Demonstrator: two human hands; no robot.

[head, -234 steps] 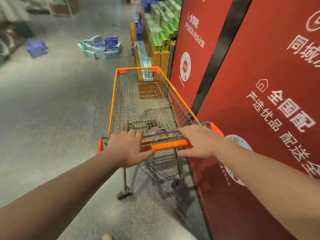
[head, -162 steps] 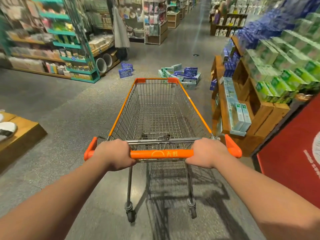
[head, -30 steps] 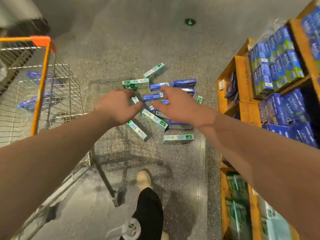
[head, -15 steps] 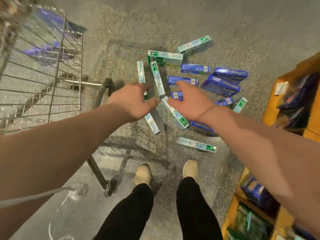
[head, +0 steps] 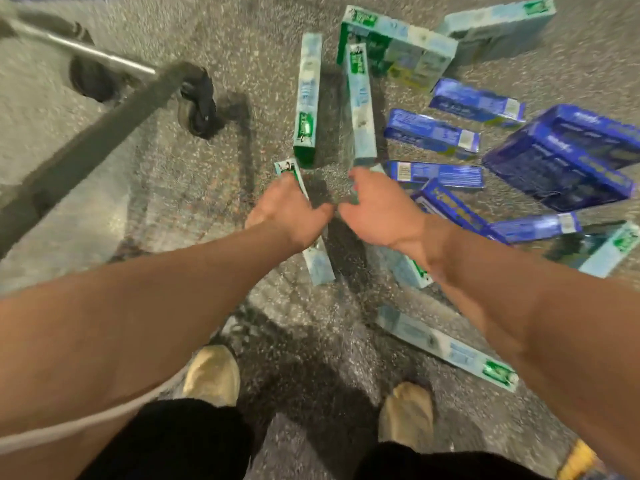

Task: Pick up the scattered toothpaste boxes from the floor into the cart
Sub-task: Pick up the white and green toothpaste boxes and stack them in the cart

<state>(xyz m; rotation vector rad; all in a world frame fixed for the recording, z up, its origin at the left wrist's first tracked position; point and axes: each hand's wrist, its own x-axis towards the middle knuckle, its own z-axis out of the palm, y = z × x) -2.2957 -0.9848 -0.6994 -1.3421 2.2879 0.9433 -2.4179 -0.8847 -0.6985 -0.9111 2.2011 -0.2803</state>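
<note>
Toothpaste boxes (head: 360, 102), light and stiff, suited mid-length grasps; left hand (head: 287, 213) clasped 1, right hand (head: 377, 209) covered another, grip unclear.

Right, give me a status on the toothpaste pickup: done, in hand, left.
Done: nothing shows as loaded; only the cart's frame and wheel are in view, its basket is not. In hand: the left hand is closing on a pale green-ended box, the right hand on the one beside it; blur hides the grips. Left: the blue boxes and other pale boxes lie on the floor.
</note>
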